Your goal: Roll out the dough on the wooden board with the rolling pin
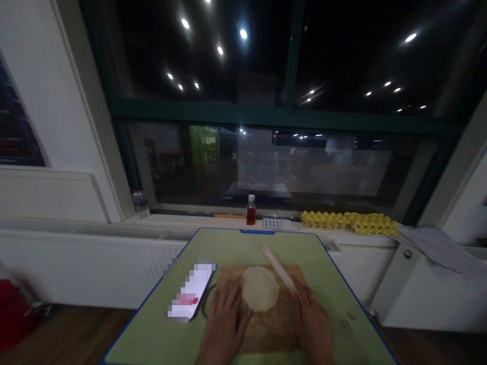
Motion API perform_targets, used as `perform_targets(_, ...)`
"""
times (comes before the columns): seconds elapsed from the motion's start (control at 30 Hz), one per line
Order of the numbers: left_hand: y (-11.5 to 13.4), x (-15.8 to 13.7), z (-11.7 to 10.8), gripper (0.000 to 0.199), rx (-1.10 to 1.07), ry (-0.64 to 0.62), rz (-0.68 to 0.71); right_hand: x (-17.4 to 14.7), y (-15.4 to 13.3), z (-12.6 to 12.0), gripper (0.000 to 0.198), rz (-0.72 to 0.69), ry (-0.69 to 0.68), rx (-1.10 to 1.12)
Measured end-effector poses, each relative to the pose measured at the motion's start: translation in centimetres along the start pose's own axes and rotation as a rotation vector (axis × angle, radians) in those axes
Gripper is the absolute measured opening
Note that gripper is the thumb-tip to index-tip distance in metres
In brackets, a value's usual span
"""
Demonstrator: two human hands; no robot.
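A round, flat sheet of dough (261, 289) lies on a wooden board (270, 332) in front of me. My left hand (227, 317) rests on the board's left side, fingers stretched forward, thumb by the dough's lower left edge. My right hand (311, 319), with a ring on one finger, is closed around the near end of a wooden rolling pin (277, 266). The pin slants away to the upper left, along the right edge of the dough, and its far tip reaches past the board.
A green table (338, 304) with a blue rim carries the board and a phone (193, 291) at left. On the windowsill stand a small bottle of reddish liquid (251, 210), a clear bottle (141, 203) and yellow egg trays (350, 222). Radiators (76, 268) flank the table.
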State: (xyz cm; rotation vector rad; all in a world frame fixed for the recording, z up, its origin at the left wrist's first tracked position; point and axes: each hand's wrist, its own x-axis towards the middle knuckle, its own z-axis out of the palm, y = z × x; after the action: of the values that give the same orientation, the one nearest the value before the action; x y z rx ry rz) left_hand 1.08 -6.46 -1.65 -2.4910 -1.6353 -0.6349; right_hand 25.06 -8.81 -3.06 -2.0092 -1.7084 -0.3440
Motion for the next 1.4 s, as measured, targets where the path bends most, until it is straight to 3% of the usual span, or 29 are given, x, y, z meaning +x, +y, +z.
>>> perform_targets(0.23,1.0,-0.1,-0.3,0.067,-0.01,0.007,-0.021,-0.2,0.0,0.1,0.044,-0.003,0.022,0.005)
perform_targets(0.47,1.8,0.3,-1.9,0.052,-0.086,-0.177,0.032,-0.3,0.2,-0.1,0.043,-0.032,0.066,0.077)
perform_targets(0.53,1.5,0.9,-2.2,0.052,-0.118,-0.214,0.054,-0.3,0.2,-0.1,0.043,-0.034,0.081,0.078)
perform_targets(0.7,0.0,5.0,-2.0,0.074,-0.154,-0.304,0.017,-0.2,0.1,-0.1,0.043,-0.022,0.068,0.054)
perform_targets(0.83,-0.2,8.9,-1.8,0.084,-0.314,-0.435,0.274,-0.1,-0.1,-0.2,0.043,0.01,0.038,0.035)
perform_targets(0.97,0.9,10.6,-1.4,0.095,-0.397,-0.513,0.546,-0.1,-0.3,-0.5,0.041,0.012,0.053,0.028)
perform_targets(1.07,1.7,10.3,-0.7,0.092,-0.383,-0.471,0.578,0.0,-0.4,-0.6,0.041,0.004,0.048,0.026)
perform_targets(1.4,3.3,8.9,1.9,0.072,-0.281,-0.294,0.398,-0.2,0.0,-0.2,0.038,-0.002,0.023,0.013)
